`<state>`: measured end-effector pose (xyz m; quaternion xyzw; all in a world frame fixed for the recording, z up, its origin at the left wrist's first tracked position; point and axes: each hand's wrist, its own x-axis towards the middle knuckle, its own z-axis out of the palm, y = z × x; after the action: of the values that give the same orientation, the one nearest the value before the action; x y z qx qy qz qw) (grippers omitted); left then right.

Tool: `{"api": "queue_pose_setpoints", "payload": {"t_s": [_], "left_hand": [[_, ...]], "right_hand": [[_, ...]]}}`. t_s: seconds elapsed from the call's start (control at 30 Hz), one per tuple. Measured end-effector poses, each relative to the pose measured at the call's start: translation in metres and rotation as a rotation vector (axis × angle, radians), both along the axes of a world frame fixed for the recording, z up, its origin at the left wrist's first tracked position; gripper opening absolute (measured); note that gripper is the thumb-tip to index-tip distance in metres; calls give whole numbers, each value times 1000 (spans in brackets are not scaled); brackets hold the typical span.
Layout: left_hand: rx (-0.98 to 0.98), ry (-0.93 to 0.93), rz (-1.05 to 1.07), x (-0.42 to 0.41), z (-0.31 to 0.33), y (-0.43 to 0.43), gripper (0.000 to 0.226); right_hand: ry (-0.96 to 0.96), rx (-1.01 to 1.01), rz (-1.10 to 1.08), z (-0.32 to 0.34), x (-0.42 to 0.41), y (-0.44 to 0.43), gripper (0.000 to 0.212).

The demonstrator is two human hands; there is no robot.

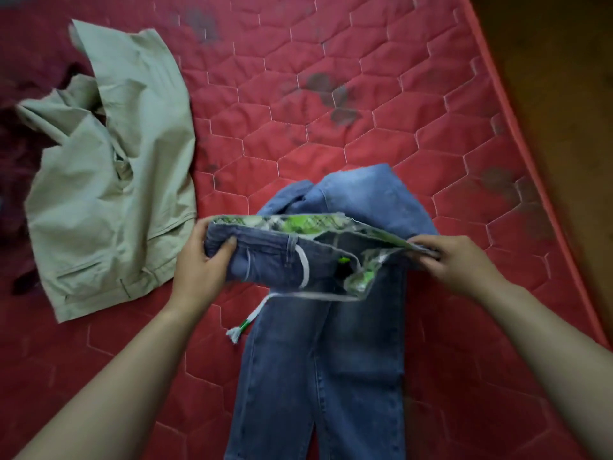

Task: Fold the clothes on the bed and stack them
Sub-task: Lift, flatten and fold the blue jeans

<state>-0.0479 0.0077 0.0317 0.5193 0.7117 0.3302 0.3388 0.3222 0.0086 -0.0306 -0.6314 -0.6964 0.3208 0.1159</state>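
Blue jeans (325, 360) lie on the red quilted mattress (331, 104), legs running toward me. Their waistband, with a green patterned lining and a white drawstring (247, 322), is lifted off the bed. My left hand (199, 263) grips the left end of the waistband, thumb on top of the denim. My right hand (454, 260) pinches the right end of the waistband. A beige pair of trousers (112, 180) lies crumpled on the mattress to the left, apart from both hands.
Dark maroon cloth (20, 154) shows at the far left beside the beige trousers. The mattress edge (530, 151) runs diagonally down the right side, with brown floor (564, 78) beyond it.
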Motion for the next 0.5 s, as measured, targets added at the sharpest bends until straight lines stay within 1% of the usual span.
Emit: {"api": "queue_pose_setpoints", "payload": {"t_s": [0.07,0.1,0.13,0.17,0.2,0.23,0.3,0.33,0.37,0.4,0.47,0.5], "left_hand": [[-119,-65,3,-2,13,-10,26],[-179,-59,21,-3,16,-15,22],[-233,-1,42,-5,17,-20,18],[-285,111,48,-7,16,-24,16],[-322,242,34,-7,13,-27,21],[-329,366,6,-6,7,-29,31],[-239,533,-108,2,-5,-30,55],[-163,580,-201,8,-12,-28,60],[-95,604,-306,15,-18,-27,61],[-48,620,-409,22,-24,-26,60],[22,683,-569,32,-36,-30,51],[44,722,-626,34,-41,-33,44]], "right_hand": [[79,-76,-40,32,14,2,13],[98,-134,-45,45,18,5,10],[97,-194,-34,54,19,9,7],[71,-243,-17,57,17,13,7],[11,-275,-1,53,12,17,9],[-111,-298,21,46,4,20,18],[-430,-289,120,28,-15,21,41],[-491,-252,180,17,-23,20,49],[-461,-196,234,8,-31,16,53],[-369,-126,269,0,-36,12,54],[-136,1,255,-8,-41,0,49],[-54,76,235,-11,-42,-7,46]]}}
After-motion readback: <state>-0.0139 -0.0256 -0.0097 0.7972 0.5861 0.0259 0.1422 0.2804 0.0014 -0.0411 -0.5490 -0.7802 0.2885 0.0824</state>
